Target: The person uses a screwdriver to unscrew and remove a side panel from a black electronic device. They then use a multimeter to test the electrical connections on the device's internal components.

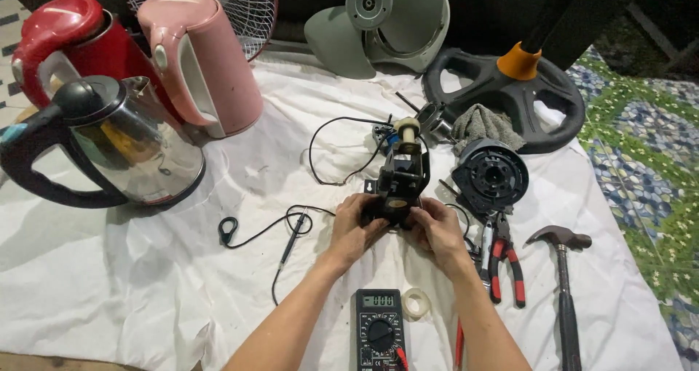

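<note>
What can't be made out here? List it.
Head view only:
- Lower part of the black motor bracket: covered by the left hand and right hand.
- Multimeter: bottom cut off by the frame edge.
- Hammer: handle end cut off at the bottom.
- Red kettle: partly behind the steel kettle.

Two bare forearms and hands, lower centre of the frame

The left hand [354, 225] and right hand [437, 229] are uncovered, no gloves, rings, watch or wristband visible; both forearms are sleeveless up to the bottom edge, slim, with short plain fingernails.
</note>
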